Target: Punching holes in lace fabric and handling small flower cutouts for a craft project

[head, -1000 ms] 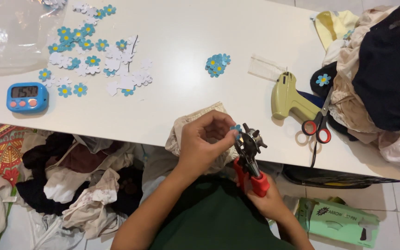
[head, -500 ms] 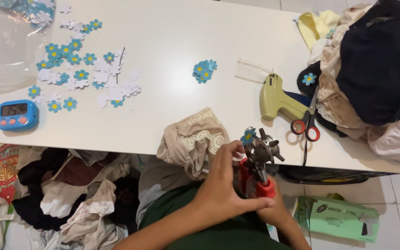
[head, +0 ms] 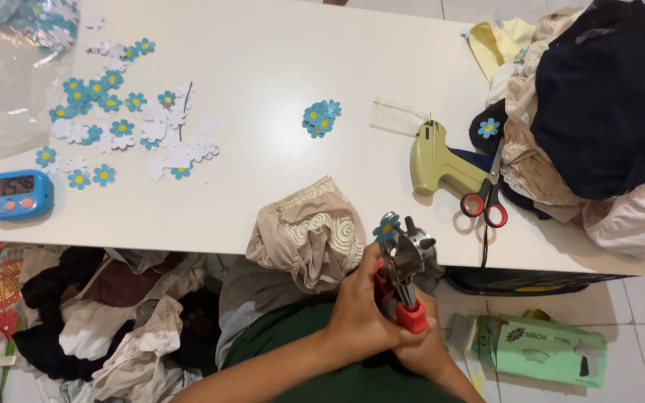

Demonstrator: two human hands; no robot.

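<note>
Both of my hands are wrapped around the red handles of a metal hole punch plier [head: 403,263], held just below the white table's front edge [head: 188,239]. My left hand [head: 358,313] covers the handles from the left, and my right hand [head: 425,351] grips them from underneath. A small blue paper flower with a yellow centre [head: 387,227] sits in the plier's jaws. A beige lace garment [head: 307,233] hangs over the table edge just left of the plier.
On the table lie a small heap of blue flowers [head: 320,118], scattered blue and white flowers [head: 106,127], a blue timer [head: 18,195], a beige tagging gun [head: 438,160], red-handled scissors [head: 487,200] and a clothes pile [head: 599,112]. Below are floor clothes [head: 76,321] and a green box [head: 546,347].
My left hand has left the beige garment and closed over the plier handles beside my right hand. The plier with the flower sits slightly lower and to the right.
</note>
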